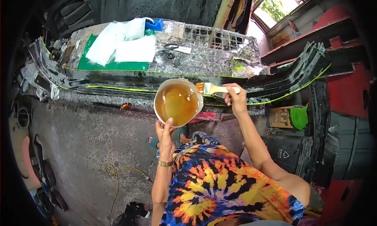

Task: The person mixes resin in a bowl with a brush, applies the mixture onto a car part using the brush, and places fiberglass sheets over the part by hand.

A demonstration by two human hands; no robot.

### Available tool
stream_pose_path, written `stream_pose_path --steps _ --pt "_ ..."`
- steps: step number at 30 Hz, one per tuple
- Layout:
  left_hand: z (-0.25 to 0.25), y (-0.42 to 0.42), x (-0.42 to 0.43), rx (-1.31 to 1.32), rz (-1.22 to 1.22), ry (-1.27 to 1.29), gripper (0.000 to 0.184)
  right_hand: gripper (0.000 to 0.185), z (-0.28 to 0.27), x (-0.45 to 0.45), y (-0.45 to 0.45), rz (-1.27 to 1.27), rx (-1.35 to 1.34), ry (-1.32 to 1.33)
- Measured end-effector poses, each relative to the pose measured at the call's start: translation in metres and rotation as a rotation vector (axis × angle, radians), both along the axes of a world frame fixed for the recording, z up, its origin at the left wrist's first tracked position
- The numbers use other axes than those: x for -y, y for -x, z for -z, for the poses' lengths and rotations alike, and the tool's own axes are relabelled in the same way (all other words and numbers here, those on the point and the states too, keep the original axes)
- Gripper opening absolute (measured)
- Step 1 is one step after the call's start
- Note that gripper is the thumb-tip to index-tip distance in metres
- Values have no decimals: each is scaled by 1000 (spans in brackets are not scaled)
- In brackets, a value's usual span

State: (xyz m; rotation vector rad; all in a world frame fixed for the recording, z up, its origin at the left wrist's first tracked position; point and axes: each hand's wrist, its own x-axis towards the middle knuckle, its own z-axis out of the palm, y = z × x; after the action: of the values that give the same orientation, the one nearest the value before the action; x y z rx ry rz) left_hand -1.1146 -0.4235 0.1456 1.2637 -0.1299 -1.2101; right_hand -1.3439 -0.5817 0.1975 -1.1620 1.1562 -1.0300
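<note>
The left hand grips a bowl with amber liquid; the right hand holds a brush, its bristles at the bowl's rim; a long woven piece lies along the bench.

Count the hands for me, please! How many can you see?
2. The left hand holds a round white bowl of amber liquid; the right hand holds a flat paintbrush with a pale handle. No other hand shows.

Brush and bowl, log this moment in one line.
left hand: holds bowl, amber liquid inside; right hand: holds brush; bristles: amber-tinted, beside bowl rim
</note>
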Motion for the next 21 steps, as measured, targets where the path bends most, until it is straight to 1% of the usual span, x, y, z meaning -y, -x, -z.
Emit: stream_pose_path --steps 4,6,8,10,11,13,14,16,17,18,21 --pt "-8 3 24 -31 2 10 48 22 14 18 25 92 95 30" --pt "-9 2 34 -18 36 17 47 21 31 27 31 99 -89 62" --pt "-6 2 44 -18 34 28 46 17 47 30 33 28 -202 57" --pt "-9 -5 54 -31 56 59 46 17 50 28 30 11 -366 157" --pt "-12 -6 59 -51 50 86 47 17 50 25 34 24 -357 157" --pt "-21 -9 66 -35 44 92 46 17 39 12 40 129 -509 309" --pt "-26 -10 68 -30 29 93 45 17 35 6 43 132 -503 305" --pt "-33 -16 76 -3 33 101 43 17 30 -3 48 149 -546 410" --pt "-30 -28 80 15 48 111 42 17 39 -5 40 136 -575 485" --pt "-32 -33 84 37 64 121 42 17 39 -7 33 139 -566 482" --pt "-41 -47 101 74 114 129 41 18 30 -12 -3 3 -546 536"
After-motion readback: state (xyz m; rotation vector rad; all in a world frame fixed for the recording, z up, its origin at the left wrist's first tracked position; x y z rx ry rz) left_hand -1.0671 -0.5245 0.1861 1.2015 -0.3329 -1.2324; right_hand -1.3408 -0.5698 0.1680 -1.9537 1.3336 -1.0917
